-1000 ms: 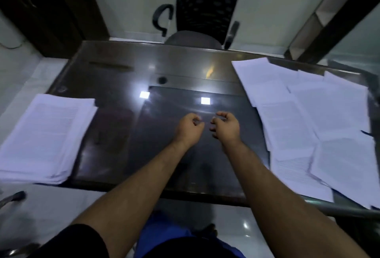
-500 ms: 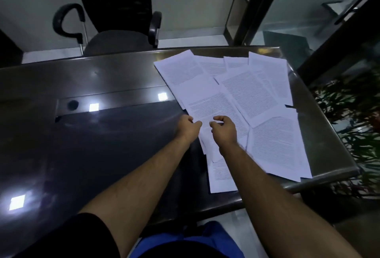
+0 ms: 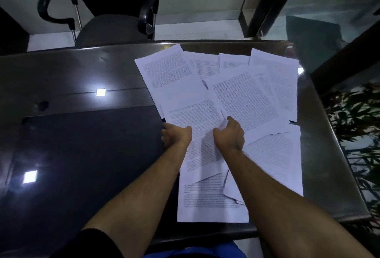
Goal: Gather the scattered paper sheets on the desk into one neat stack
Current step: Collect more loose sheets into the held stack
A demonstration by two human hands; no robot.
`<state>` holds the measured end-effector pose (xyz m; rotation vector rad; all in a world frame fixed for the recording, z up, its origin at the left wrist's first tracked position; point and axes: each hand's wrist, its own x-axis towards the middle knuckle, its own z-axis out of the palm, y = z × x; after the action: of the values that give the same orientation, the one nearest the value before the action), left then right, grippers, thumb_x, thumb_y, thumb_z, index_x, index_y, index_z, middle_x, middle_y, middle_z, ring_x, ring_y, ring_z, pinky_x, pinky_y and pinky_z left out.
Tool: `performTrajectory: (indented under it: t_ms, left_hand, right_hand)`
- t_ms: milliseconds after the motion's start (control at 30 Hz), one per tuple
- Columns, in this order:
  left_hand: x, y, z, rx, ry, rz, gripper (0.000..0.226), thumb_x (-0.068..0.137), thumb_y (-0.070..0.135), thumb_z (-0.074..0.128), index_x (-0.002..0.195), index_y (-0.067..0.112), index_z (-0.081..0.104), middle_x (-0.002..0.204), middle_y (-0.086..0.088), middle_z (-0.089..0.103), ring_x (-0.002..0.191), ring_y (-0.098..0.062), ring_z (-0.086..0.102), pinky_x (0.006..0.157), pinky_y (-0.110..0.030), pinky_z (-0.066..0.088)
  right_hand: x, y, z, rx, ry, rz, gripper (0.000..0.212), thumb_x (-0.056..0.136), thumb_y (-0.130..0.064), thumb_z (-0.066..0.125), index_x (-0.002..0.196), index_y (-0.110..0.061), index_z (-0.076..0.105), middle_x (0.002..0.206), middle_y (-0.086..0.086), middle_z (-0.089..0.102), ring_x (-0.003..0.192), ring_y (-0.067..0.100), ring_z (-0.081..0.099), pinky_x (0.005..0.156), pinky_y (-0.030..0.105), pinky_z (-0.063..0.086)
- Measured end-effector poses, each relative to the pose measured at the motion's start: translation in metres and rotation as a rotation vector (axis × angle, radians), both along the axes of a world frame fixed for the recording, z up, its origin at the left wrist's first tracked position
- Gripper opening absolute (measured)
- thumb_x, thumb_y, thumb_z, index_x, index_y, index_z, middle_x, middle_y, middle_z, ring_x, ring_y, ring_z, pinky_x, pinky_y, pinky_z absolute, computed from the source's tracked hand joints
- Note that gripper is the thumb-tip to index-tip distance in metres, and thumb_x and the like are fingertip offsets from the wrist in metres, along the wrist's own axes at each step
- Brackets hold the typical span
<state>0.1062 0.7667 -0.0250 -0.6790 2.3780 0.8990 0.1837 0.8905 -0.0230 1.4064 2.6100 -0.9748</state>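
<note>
Printed paper sheets (image 3: 242, 97) are lying fanned across the desk's (image 3: 72, 77) right half, long axes running toward its far edge, while the nearest sheet's left edge is being gripped by the left hand (image 3: 176, 135) and its middle pinched by the right hand (image 3: 229, 133).

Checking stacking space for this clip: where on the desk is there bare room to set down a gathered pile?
Bare room: the dark desk left of the scattered sheets, including the darker inset panel beside the left hand. Crowded: the right side, overlapping sheets around the right hand.
</note>
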Motion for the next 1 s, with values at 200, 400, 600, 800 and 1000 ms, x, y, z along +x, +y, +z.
performTrajectory:
  t_ms: [200, 400, 600, 800, 1000]
  left_hand:
    - [0.004, 0.015, -0.007, -0.020, 0.025, 0.037, 0.046, 0.071, 0.035, 0.065, 0.111, 0.013, 0.057, 0.116, -0.008, 0.061, 0.103, -0.032, 0.061, 0.081, -0.047, 0.058]
    - [0.014, 0.014, -0.002, 0.191, 0.117, 0.139, 0.023, 0.082, 0.013, 0.055, 0.104, 0.017, 0.059, 0.103, -0.001, 0.066, 0.086, -0.024, 0.065, 0.072, -0.035, 0.059]
    - [0.016, -0.015, 0.001, 0.220, 0.148, 0.138, 0.022, 0.083, 0.008, 0.054, 0.104, 0.016, 0.059, 0.104, 0.000, 0.067, 0.088, -0.023, 0.066, 0.075, -0.040, 0.061]
    - [0.017, -0.048, 0.008, 0.332, 0.153, 0.252, 0.024, 0.086, 0.003, 0.054, 0.108, 0.012, 0.056, 0.101, -0.002, 0.065, 0.089, -0.022, 0.065, 0.071, -0.035, 0.059]
    - [0.016, -0.086, 0.010, 0.359, 0.153, 0.315, 0.021, 0.084, 0.005, 0.052, 0.101, 0.012, 0.061, 0.100, -0.005, 0.069, 0.087, -0.025, 0.068, 0.070, -0.040, 0.061]
  right_hand:
    - [0.007, 0.007, -0.013, 0.110, -0.071, 0.166, 0.060, 0.082, -0.035, 0.064, 0.138, -0.017, 0.051, 0.135, 0.010, 0.051, 0.115, 0.034, 0.050, 0.090, 0.045, 0.045]
    - [0.010, 0.010, -0.008, -0.085, 0.023, 0.155, 0.069, 0.086, -0.035, 0.064, 0.147, -0.017, 0.038, 0.136, 0.013, 0.052, 0.119, 0.035, 0.054, 0.095, 0.046, 0.046]
    - [0.013, -0.001, -0.006, -0.303, 0.026, 0.220, 0.062, 0.092, -0.031, 0.055, 0.149, -0.019, 0.037, 0.136, 0.010, 0.059, 0.118, 0.032, 0.059, 0.097, 0.042, 0.051]
    - [0.019, -0.026, -0.005, -0.044, -0.064, 0.219, 0.058, 0.087, -0.032, 0.059, 0.141, -0.015, 0.049, 0.140, 0.012, 0.047, 0.126, 0.032, 0.046, 0.102, 0.042, 0.037]
    - [0.022, -0.050, -0.004, -0.019, -0.049, 0.199, 0.056, 0.080, -0.038, 0.063, 0.131, -0.017, 0.055, 0.138, 0.013, 0.051, 0.124, 0.034, 0.048, 0.098, 0.047, 0.046]
